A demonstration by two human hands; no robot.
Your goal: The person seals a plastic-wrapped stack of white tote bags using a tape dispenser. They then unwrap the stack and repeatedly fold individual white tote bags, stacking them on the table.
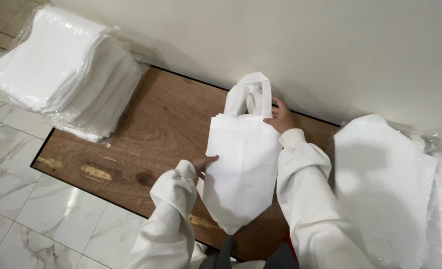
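A white non-woven bag [241,164] w/ two loop handles lies flat on a brown wooden board [156,134] betw. the two hands, handles pointing away from the person toward the wall [291,45], bottom end folded to a point nearest the person. Left hand [202,162] rests at the bag's left edge, about mid-height; fingers stretched out flat, tips touching the fabric, not clearly gripping anything, most of the hand hidden by a white sleeve cuff. Right hand [281,117] sits at the bag's upper right corner, just beside the handles [248,94]; fingers curled, seem to pinch or press the bag's top edge, but can't tell if it's a real grip since the palm side is hidden. Both arms in loose white sleeves. Up and left of the left hand, well apart, a thick stack of white bags [61,69] in clear plastic wrap, partly on the board's corner, partly over the marble-look floor tiles [11,164]. Right of the right hand, near the forearm, another pile of white bags [385,184], w/ crinkled clear plastic at its far right edge. Board has worn pale patches on the side left of the left hand. Beyond both hands the wall is plain off-white, meeting the board along its far edge.
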